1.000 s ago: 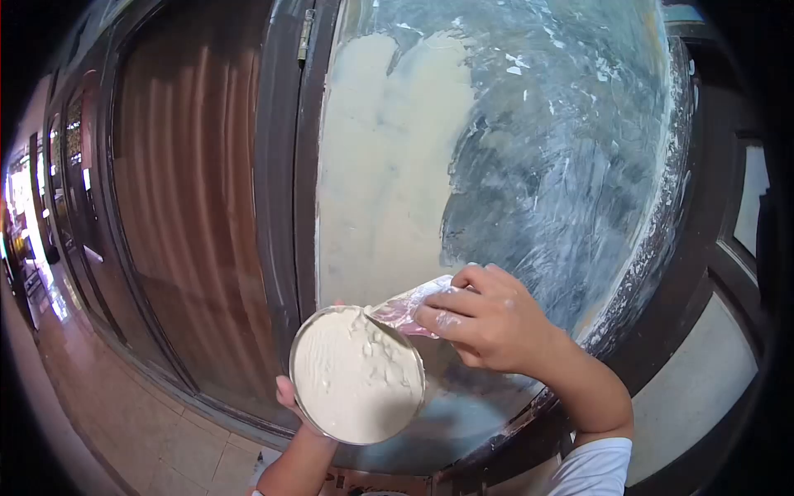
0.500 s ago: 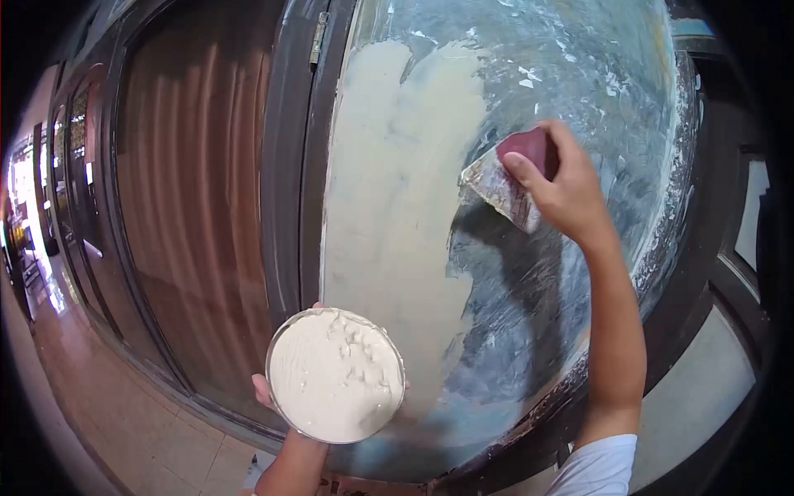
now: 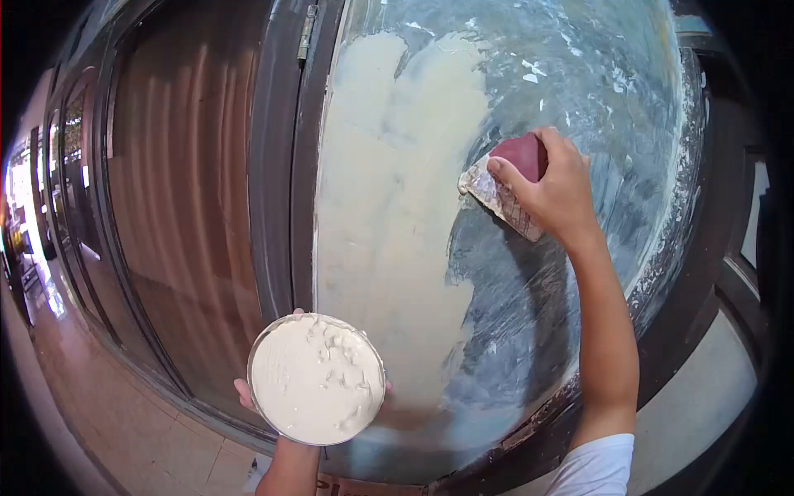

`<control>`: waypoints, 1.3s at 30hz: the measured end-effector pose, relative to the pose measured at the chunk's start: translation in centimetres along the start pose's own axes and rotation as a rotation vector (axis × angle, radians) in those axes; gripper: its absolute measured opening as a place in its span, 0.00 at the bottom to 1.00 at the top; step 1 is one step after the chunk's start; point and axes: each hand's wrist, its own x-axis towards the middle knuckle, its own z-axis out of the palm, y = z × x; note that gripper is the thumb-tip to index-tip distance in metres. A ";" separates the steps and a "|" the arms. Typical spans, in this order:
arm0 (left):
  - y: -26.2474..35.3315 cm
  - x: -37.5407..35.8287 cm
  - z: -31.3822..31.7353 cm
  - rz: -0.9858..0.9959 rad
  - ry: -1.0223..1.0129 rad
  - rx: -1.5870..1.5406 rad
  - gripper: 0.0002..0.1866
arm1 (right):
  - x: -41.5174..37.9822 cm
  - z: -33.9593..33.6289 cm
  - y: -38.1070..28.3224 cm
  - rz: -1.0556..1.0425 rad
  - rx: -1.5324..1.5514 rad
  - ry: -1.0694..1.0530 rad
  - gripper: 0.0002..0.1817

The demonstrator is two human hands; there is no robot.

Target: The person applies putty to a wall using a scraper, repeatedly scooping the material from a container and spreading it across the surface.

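Up against the big blue-grey panel (image 3: pixel 571 107) in its dark wooden frame (image 3: pixel 277 165), the right hand (image 3: pixel 558 190) has its fingers wrapped tight around the dark red handle of a wide putty scraper (image 3: pixel 500 194), blade pressed flat to the surface right at the edge of the cream-coloured filler patch (image 3: pixel 389 207). That patch covers the left part of the panel, while the right part is bare and streaky with white flecks.

Down low, the left hand (image 3: pixel 248 397) cups a round shallow metal bowl of thick off-white putty (image 3: pixel 317 379) from underneath — fingers curled under the rim, only the tips showing. The bowl sits just in front of the panel's lower edge, tilted toward the camera and pretty full.

What could go sideways, as far as I can judge: the bowl is tipped a fair bit, so a lapse of attention on the left side could let a lump slide onto the tiled floor (image 3: pixel 124 430). And if the blade rides on a corner rather than flat, it could gouge a ridge into the smooth patch — or drag filler onto the frame and the hinge (image 3: pixel 308 33) nearby. The blade also looks crusted, which might leave scratchy lines.
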 end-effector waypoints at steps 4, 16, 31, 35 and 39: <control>-0.2 -0.2 0.3 0.015 0.074 -0.028 0.59 | -0.3 0.1 0.0 0.005 0.013 0.021 0.31; -0.1 -1.2 -1.4 -0.047 0.063 -0.053 0.61 | -0.5 0.7 0.2 0.022 0.082 0.071 0.32; -0.8 -1.1 0.4 -0.116 -0.032 -0.195 0.59 | 1.1 0.2 2.0 0.121 0.122 0.213 0.33; 0.4 -1.5 -0.8 -0.135 -0.005 -0.057 0.60 | -1.1 1.3 1.0 -0.158 -0.072 0.143 0.31; 1.4 -1.4 -0.2 -0.093 -0.032 -0.060 0.60 | 2.2 0.5 2.7 -0.082 -0.007 0.265 0.30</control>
